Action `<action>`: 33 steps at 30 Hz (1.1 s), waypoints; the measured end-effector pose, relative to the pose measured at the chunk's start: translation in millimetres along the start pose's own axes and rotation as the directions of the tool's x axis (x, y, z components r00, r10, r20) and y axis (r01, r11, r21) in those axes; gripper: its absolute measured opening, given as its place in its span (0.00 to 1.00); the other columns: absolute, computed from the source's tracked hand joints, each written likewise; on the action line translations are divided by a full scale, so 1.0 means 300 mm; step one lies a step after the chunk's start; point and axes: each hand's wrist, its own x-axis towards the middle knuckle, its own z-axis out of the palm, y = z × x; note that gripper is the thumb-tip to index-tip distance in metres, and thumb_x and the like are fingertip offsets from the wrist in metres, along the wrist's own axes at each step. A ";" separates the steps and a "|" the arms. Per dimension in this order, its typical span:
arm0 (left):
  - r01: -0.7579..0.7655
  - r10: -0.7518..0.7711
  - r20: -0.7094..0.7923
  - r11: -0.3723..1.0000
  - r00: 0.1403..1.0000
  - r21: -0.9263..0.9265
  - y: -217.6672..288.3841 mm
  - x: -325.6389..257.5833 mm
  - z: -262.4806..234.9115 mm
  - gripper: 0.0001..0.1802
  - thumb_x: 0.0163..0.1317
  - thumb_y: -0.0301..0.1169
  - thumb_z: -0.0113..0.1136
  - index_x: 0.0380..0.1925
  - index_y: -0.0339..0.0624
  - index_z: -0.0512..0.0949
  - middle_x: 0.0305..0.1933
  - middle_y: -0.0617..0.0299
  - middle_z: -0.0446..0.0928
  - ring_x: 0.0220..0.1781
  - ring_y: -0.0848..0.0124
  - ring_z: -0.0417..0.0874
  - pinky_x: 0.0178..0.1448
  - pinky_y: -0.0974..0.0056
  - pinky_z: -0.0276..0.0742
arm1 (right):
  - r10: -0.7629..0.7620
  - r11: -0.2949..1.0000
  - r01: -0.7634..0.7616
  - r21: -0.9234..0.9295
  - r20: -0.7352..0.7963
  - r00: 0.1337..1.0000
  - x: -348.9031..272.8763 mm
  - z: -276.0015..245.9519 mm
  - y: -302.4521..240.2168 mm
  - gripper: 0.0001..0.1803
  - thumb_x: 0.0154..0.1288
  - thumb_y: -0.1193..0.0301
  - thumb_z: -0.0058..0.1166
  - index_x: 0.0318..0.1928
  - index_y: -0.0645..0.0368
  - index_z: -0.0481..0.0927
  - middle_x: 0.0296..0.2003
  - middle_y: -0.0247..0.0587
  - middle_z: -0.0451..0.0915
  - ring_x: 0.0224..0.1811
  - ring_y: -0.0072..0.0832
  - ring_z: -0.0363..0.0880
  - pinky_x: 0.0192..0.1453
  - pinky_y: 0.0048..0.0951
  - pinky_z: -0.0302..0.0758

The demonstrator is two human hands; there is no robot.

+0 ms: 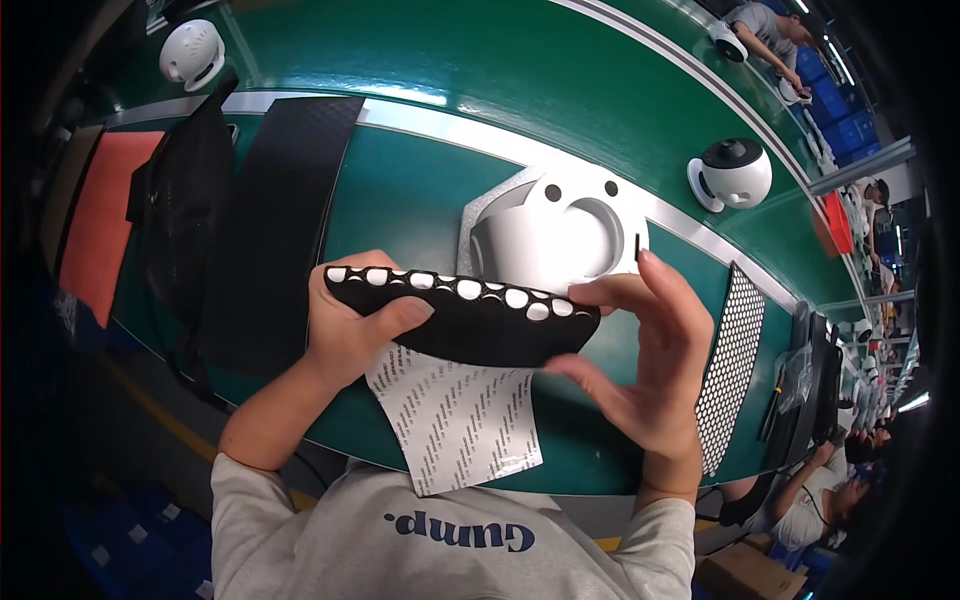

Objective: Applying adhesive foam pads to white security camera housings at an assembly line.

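A black sheet [470,325] with a row of white round cut-outs along its upper edge is held bent in front of me. My left hand [350,325] is closed on its left end, thumb across the front. At the right end my right hand [650,365] holds it, with the thumb at the lower edge and a finger at the upper one; the index finger points up. Below the sheet hangs white printed backing paper [460,425]; how the two join is hidden. Behind it lies a white moulded housing [550,240] with a round recess in a foam tray [468,235].
Black sheets [290,200], a black bag [180,220] and an orange sheet [100,220] lie left. A white-dotted sheet [735,360] lies right, near a clear plastic bag [795,375]. White rounded devices [192,55] stand on the green bench [480,70]. Other people work at right.
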 end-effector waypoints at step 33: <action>0.151 -0.149 0.045 0.986 0.988 -0.065 0.008 0.048 -0.023 0.10 0.46 0.27 0.64 0.17 0.40 0.71 0.19 0.70 0.72 0.22 0.85 0.69 0.28 0.78 0.66 | -0.041 0.999 0.039 -0.021 -0.118 0.992 0.027 0.046 0.036 0.38 0.47 0.86 0.57 0.58 0.72 0.52 0.31 0.48 0.75 0.31 0.28 0.77 0.32 0.23 0.77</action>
